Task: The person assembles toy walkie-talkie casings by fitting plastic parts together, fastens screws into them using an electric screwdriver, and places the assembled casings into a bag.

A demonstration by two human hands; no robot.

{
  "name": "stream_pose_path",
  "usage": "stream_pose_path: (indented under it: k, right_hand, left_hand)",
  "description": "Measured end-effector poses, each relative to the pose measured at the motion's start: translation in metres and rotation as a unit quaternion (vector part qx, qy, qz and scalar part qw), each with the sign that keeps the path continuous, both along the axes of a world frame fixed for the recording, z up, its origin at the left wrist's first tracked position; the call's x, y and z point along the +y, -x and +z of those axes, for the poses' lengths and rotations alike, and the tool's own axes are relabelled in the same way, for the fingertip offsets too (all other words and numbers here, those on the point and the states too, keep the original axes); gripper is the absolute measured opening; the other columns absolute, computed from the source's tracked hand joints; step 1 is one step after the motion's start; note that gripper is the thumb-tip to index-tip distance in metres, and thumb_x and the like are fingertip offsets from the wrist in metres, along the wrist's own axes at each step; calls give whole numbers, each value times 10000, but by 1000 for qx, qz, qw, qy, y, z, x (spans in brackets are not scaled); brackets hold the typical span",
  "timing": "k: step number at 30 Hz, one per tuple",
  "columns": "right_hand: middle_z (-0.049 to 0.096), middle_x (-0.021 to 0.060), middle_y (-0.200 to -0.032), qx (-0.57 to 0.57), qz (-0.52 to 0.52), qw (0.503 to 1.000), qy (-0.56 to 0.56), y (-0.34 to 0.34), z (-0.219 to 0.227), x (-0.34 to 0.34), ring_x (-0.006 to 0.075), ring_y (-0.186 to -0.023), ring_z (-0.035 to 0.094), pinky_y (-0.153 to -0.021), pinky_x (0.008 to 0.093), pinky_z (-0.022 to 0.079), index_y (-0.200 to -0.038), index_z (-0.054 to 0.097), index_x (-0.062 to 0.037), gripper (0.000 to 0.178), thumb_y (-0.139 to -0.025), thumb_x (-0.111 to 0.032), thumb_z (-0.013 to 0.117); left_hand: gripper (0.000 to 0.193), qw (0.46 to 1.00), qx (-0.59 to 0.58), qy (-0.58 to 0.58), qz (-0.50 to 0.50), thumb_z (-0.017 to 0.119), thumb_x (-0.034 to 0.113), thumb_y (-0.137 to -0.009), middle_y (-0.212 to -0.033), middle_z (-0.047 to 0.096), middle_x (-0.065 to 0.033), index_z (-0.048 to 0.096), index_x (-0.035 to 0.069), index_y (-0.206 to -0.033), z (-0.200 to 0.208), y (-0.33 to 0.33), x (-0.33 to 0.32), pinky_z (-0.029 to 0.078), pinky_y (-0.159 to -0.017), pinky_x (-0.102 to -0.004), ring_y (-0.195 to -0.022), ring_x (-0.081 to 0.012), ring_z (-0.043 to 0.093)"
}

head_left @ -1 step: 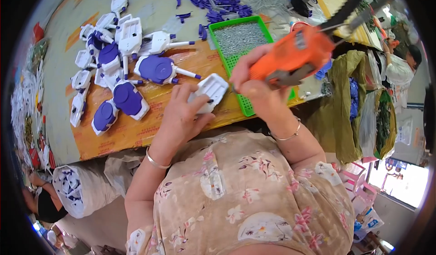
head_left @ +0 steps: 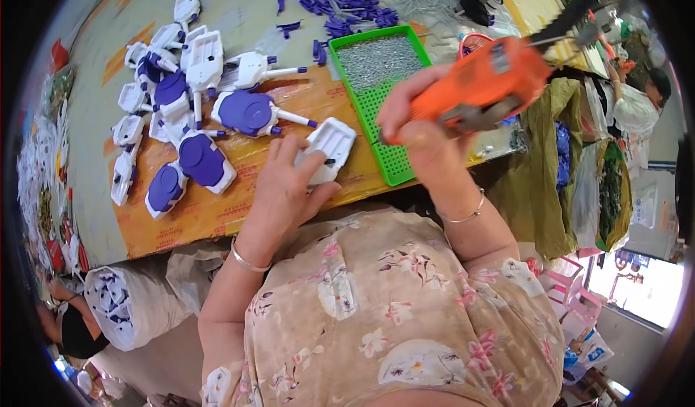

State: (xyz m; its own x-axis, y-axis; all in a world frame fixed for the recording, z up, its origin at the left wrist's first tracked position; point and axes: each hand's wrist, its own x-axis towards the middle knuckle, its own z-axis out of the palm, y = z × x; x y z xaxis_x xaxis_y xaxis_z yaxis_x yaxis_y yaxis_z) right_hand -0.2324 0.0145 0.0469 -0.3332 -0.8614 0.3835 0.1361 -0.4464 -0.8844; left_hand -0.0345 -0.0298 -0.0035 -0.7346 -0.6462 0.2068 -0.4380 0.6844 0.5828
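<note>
Fingers of my left hand (head_left: 289, 184) are curled over a white plastic housing (head_left: 334, 143) and hold it on the table near the front edge. The housing lies with its hollow, ribbed side up, and a small black part shows in it by my fingertips. My right hand (head_left: 427, 121) is wrapped round an orange power screwdriver (head_left: 478, 85), held above the right side of a green tray (head_left: 396, 162). The driver is partly blurred, and its tip end is hidden by my hand. Small metal screws (head_left: 380, 59) fill the far part of the tray.
White and purple plastic assemblies (head_left: 250, 114) are piled on the left of the table. Purple parts (head_left: 340, 5) and clear strips (head_left: 420, 1) lie at the back. A white sack of parts (head_left: 134, 305) stands front left; olive bags (head_left: 561, 168) hang at the right. Other people (head_left: 637, 110) are farther off.
My right hand has moved slightly to the right with the power screwdriver. The white housing under my left hand has shifted a little to the left.
</note>
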Motion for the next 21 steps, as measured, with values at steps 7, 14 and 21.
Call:
stream_pose_path:
  k: [7, 14, 21]
  right_hand:
    - [615, 16, -703, 21, -116, 990, 77, 62, -16, -16, 62, -571, 527, -498, 212, 412, -912, 590, -16, 186, -809, -55, 740]
    - [607, 2, -696, -10, -118, 992, 52, 63, -25, -21, 51, -538, 508, -477, 206, 391, -887, 593, -35, 206, -781, -44, 770]
    - [599, 60, -719, 42, -126, 990, 37, 65, -34, -26, 158, -596, 572, -584, 320, 481, -938, 573, 10, 199, -834, -101, 701]
  left_hand:
    - [366, 978, -100, 84, 163, 721, 358, -809, -577, 551, -122, 581, 22, -762, -2, 4, -2, 450, -504, -402, -522, -332, 564]
    - [297, 993, -86, 30, 80, 725, 171, -726, -997, 597, -195, 584, 17, -938, 27, 0, -1, 476, -736, -416, -915, -336, 595]
    - [508, 999, -16, -27, -30, 728, 41, -653, -1111, 556, -150, 582, 58, -1139, 18, -9, -3, 381, -920, -434, -1042, -351, 507]
